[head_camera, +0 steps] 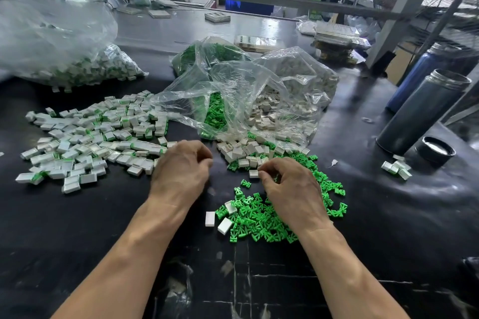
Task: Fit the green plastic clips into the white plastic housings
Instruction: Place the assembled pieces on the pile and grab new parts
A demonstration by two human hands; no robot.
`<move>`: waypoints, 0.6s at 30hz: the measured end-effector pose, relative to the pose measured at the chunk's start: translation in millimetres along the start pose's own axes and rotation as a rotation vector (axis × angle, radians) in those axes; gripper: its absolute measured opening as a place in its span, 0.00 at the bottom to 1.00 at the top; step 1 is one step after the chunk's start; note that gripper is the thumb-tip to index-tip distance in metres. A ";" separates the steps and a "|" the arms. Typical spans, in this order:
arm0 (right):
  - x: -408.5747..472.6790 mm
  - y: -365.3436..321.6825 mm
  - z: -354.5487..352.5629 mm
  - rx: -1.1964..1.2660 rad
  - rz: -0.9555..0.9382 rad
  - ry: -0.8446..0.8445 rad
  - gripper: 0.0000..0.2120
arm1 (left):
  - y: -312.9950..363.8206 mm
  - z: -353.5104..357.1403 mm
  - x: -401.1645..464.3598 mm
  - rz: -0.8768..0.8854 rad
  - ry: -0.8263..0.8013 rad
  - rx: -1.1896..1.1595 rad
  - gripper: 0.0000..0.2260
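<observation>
Loose green clips (pixel 259 220) lie in a heap on the black table, front centre-right. Empty white housings (pixel 243 150) spill from a clear bag behind them. My right hand (pixel 287 186) rests on the clip heap with curled fingers, and a green clip shows between them. Its fingertips reach a single white housing (pixel 253 173). My left hand (pixel 181 168) hovers left of the housings, back up and fingers curled under. Whether it holds anything is hidden. Housings fitted with green clips (pixel 90 142) are spread out on the left.
A clear bag of green clips (pixel 215 114) and one of white housings (pixel 285 101) lie open behind my hands. A bag of fitted parts (pixel 77 70) sits far left. Two dark flasks (pixel 420 114) and a lid (pixel 435 150) stand right, beside a few fitted parts (pixel 396 168).
</observation>
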State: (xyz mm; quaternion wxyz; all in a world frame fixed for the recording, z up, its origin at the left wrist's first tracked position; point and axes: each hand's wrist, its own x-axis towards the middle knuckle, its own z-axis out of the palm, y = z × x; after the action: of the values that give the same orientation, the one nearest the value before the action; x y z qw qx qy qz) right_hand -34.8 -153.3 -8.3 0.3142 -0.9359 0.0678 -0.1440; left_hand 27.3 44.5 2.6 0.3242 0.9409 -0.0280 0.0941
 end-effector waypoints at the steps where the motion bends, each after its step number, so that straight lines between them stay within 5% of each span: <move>1: 1.1 0.0 1.0 -0.030 -0.003 -0.006 0.06 | 4.2 3.2 -3.8 0.021 -0.046 -0.035 0.02; 18: 11.0 -5.1 15.9 -0.281 -0.033 0.012 0.08 | 23.1 25.5 -20.5 0.156 -0.242 -0.023 0.04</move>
State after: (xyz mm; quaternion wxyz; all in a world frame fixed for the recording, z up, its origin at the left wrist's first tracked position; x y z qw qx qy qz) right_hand -19.2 -142.6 -14.9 0.1774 -0.9708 0.0738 -0.1436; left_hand 8.6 10.4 -7.1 0.3209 0.9365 -0.1413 0.0046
